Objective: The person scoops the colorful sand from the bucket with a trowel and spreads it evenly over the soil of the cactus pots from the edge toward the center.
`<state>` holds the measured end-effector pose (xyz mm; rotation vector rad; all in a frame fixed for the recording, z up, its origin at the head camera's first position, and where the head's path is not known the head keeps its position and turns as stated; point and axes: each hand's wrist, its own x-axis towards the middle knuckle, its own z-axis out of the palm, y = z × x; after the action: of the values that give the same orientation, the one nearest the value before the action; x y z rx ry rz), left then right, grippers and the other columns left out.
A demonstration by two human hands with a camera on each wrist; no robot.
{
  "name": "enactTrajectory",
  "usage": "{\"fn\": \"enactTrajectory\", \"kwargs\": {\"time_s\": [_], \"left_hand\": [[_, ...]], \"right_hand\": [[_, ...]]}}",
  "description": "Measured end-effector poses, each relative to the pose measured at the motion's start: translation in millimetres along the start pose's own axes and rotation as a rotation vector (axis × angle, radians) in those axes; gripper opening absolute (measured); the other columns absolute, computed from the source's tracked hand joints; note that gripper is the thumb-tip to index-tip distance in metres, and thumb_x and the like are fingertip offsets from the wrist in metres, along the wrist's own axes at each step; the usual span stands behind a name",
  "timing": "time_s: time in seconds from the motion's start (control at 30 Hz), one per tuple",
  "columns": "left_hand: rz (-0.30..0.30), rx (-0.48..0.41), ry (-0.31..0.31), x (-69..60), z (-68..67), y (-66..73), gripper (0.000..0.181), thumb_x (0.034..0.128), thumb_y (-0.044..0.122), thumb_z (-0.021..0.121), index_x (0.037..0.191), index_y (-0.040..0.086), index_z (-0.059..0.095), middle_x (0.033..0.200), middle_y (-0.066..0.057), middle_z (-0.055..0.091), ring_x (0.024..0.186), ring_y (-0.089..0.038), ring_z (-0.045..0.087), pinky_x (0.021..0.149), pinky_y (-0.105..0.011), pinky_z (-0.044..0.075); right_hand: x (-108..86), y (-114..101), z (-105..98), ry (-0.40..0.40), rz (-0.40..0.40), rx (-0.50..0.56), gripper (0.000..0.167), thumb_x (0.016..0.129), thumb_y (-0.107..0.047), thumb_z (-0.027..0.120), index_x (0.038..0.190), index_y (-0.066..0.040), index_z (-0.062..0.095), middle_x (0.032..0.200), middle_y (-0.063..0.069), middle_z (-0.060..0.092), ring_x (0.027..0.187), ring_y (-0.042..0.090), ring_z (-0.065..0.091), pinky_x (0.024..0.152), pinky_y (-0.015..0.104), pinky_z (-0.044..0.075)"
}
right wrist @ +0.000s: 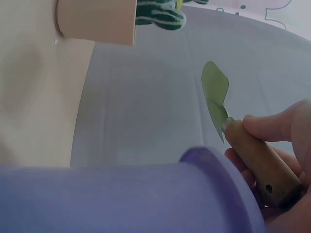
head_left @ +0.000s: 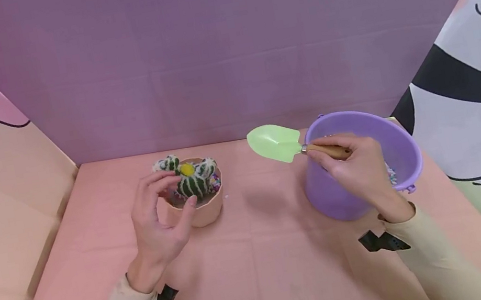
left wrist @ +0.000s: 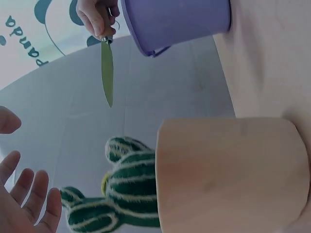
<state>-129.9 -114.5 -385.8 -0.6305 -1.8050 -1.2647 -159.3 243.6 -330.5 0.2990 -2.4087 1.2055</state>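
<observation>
My right hand (head_left: pixel 360 167) grips the wooden handle (right wrist: pixel 260 158) of a small trowel with a light green blade (head_left: pixel 275 142). The trowel is level beside the purple bucket's rim, its blade pointing left with no visible load. Fingers parted and loosely bent, my left hand (head_left: pixel 157 211) hovers at the near left of a green-and-white knitted cactus (head_left: pixel 196 185) with a yellow flower. In the left wrist view, these fingers (left wrist: pixel 36 194) hold nothing. The cactus stands upright in a peach pot (head_left: pixel 207 214), with colourful pebbles (head_left: pixel 214 182) around its base.
The purple bucket (head_left: pixel 333 193) stands at the right, with pale coloured pebbles (head_left: pixel 391 173) partly visible inside. A tiny white bit (right wrist: pixel 56 42) lies on the pink cloth (head_left: pixel 260 268) near the pot. A purple backdrop (head_left: pixel 224 52) rises behind.
</observation>
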Motion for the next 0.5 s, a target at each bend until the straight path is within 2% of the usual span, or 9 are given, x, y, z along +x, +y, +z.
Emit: {"fn": "enactTrajectory", "kwargs": {"time_s": [0.1,0.23,0.5], "left_hand": [[0.002,-0.026,-0.029,0.4,4.7,2.3,0.037,0.0849,0.010,0.076,0.118,-0.004,0.070,0.121,-0.027,0.065,0.098,-0.026,0.061,0.086,-0.021,0.049],[-0.009,-0.036,-0.077,0.5,12.9,4.9,0.035,0.0851,0.009,0.077,0.118,-0.003,0.070,0.119,-0.026,0.066,0.099,-0.026,0.061,0.087,-0.025,0.050],[-0.024,-0.048,-0.176,-1.2,30.2,10.9,0.029,0.0868,0.005,0.078,0.115,0.004,0.073,0.117,-0.015,0.069,0.103,-0.025,0.066,0.090,-0.026,0.052]], "right_hand": [[0.4,2.4,-8.4,0.000,0.031,-0.005,0.022,0.089,-0.022,0.088,0.109,-0.014,0.086,0.097,-0.010,0.083,0.089,-0.016,0.071,0.074,0.007,0.055],[0.9,5.3,-20.6,-0.006,0.057,0.037,0.024,0.091,-0.020,0.087,0.111,-0.009,0.084,0.091,-0.027,0.078,0.087,-0.012,0.074,0.075,0.008,0.056],[1.8,12.2,-40.4,-0.012,0.113,0.041,0.028,0.095,-0.023,0.083,0.116,-0.005,0.082,0.091,-0.033,0.076,0.089,-0.011,0.074,0.078,0.008,0.057]]}}
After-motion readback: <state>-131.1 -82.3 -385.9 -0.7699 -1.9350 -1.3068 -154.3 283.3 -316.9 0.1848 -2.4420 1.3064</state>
